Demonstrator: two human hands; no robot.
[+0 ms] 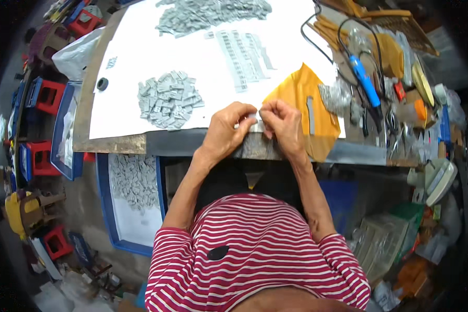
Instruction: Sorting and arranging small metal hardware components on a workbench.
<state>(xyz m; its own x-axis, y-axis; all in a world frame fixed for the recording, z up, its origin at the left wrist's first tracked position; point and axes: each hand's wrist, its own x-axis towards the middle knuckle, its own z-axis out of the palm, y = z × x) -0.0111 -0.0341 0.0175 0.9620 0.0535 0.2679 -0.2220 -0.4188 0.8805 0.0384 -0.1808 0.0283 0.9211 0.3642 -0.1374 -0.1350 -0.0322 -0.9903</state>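
Note:
Close together at the table's near edge, my left hand [228, 125] and my right hand [284, 122] both have their fingers pinched. A small pale piece [255, 125] shows between the fingertips, its far part hidden by them. What the right fingertips hold cannot be made out. Left of my hands lies a heap of small grey flat pieces [170, 100]. Beyond them, strips of grey labels [239, 57] are laid side by side on the white sheet [125, 62]. A yellow envelope [291, 96] lies beside my right hand, with a narrow grey strip [310, 115] on it.
A larger heap of grey pieces [208, 14] lies at the far side. A black round cap [103, 83] sits near the left edge. To the right are a blue-handled corded tool [365, 82] and clutter. Below the table stands a blue tray [112, 229] holding grey pieces.

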